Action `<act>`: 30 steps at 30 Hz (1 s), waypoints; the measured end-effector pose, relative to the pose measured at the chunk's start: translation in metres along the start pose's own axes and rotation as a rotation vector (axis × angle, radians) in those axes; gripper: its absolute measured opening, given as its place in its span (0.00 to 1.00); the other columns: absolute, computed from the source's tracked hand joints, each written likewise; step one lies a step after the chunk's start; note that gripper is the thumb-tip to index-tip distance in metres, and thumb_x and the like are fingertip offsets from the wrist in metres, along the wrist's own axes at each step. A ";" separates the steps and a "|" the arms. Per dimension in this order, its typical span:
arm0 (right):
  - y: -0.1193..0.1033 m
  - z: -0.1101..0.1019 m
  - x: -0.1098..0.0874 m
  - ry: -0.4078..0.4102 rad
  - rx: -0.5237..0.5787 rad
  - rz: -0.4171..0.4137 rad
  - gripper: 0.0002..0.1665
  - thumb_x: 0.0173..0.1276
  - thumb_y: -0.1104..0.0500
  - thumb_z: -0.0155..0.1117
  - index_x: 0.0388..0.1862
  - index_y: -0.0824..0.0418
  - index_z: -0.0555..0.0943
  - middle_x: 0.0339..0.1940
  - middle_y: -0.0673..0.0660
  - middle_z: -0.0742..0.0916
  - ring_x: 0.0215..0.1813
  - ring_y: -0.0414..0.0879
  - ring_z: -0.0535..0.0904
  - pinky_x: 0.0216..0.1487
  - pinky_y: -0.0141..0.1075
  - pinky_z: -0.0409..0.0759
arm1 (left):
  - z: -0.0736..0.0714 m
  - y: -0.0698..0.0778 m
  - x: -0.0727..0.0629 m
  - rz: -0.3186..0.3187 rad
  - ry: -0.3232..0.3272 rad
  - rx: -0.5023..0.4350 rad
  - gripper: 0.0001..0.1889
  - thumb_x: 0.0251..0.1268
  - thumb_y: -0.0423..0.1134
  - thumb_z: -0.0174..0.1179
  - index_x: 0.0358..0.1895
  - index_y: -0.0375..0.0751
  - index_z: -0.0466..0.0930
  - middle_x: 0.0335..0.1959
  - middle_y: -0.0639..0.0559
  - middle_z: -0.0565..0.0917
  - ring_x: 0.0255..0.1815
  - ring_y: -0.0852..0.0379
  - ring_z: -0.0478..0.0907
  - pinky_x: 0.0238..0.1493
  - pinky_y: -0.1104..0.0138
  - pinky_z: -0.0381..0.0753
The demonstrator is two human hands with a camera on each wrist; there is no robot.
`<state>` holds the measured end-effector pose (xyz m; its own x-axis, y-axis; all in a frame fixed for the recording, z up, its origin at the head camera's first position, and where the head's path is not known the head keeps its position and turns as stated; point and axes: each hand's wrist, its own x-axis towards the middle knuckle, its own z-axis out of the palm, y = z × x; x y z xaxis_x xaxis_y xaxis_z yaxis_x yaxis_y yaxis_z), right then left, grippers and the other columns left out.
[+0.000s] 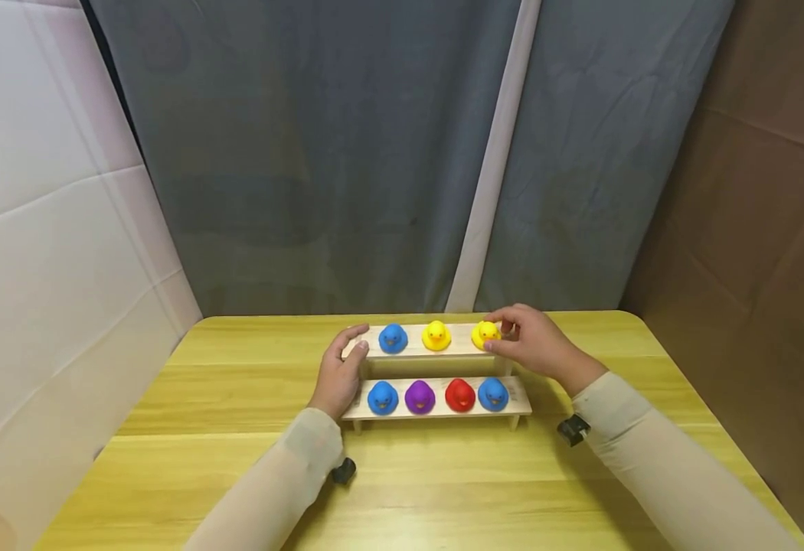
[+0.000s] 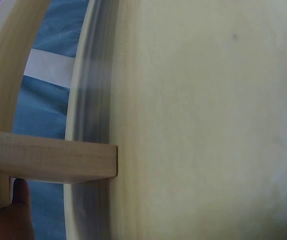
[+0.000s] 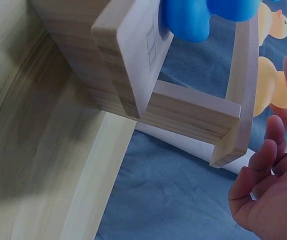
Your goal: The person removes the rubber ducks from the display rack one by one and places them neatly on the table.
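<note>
A two-step wooden stand (image 1: 412,350) holds small rubber ducks in two rows. My right hand (image 1: 536,342) pinches the yellow duck (image 1: 485,334) at the right end of the upper step, thumb in front and index finger behind. In the right wrist view that yellow duck (image 3: 267,86) sits at the step's edge, with the other fingers loosely bent below. At the stand's left end my left hand (image 1: 338,375) grips the upper step. Only part of the left hand (image 2: 8,220) shows in the left wrist view, beside the wood.
Another yellow duck (image 1: 436,335) and a blue duck (image 1: 393,338) share the upper step. Along the lower step sit a blue duck (image 1: 383,398), a purple duck (image 1: 419,396), a red duck (image 1: 460,395) and another blue duck (image 1: 493,393). A grey curtain (image 1: 305,191) hangs behind the table (image 1: 236,459).
</note>
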<state>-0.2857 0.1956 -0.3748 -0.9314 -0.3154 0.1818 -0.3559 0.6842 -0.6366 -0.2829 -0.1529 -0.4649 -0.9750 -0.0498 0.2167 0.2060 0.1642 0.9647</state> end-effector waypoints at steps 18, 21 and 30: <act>-0.007 -0.013 -0.024 0.000 0.044 0.041 0.24 0.68 0.56 0.78 0.61 0.60 0.85 0.29 0.54 0.76 0.32 0.49 0.71 0.28 0.34 0.69 | 0.003 0.002 -0.001 0.000 0.007 -0.034 0.18 0.82 0.42 0.54 0.69 0.48 0.78 0.73 0.45 0.76 0.78 0.46 0.66 0.82 0.48 0.57; -0.008 -0.015 -0.028 0.001 0.050 0.027 0.24 0.67 0.57 0.78 0.60 0.60 0.85 0.28 0.54 0.75 0.31 0.49 0.70 0.28 0.34 0.68 | 0.003 0.003 -0.001 0.001 0.007 -0.027 0.18 0.83 0.42 0.54 0.69 0.48 0.78 0.73 0.45 0.76 0.78 0.46 0.66 0.82 0.48 0.57; -0.019 -0.020 -0.042 -0.034 0.101 0.039 0.23 0.66 0.57 0.79 0.58 0.60 0.85 0.26 0.54 0.75 0.29 0.50 0.70 0.25 0.34 0.66 | 0.004 0.006 0.000 0.012 0.016 -0.013 0.17 0.82 0.41 0.54 0.68 0.48 0.79 0.72 0.45 0.76 0.78 0.46 0.66 0.82 0.48 0.57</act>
<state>-0.2417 0.2091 -0.3550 -0.9405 -0.3134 0.1312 -0.3086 0.6269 -0.7154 -0.2823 -0.1482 -0.4597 -0.9710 -0.0633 0.2306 0.2189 0.1526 0.9637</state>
